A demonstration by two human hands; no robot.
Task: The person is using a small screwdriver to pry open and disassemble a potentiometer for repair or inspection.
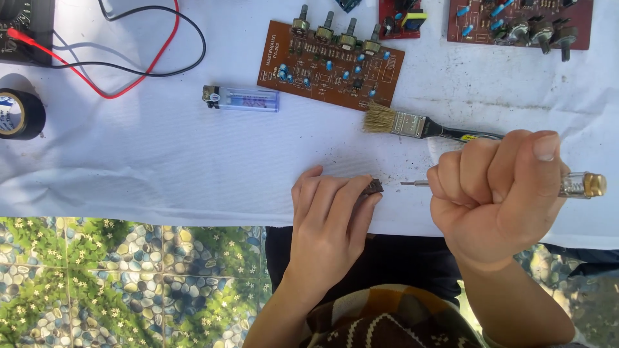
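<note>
Pinning a small dark flat electronic component (372, 188) to the white cloth (161, 161) under the left hand (329, 219), fingertips (367, 193) pressed close on its near edge; right hand (496, 193) fisted tight round a clear-handled brass-capped screwdriver (580, 185). Best kept low and steady, likely easing the metal tip (412, 183) in slowly, clear of the pinning fingers. Long axis lying roughly level across the view, tip pointing left toward the component, just short of it, not touching.
</note>
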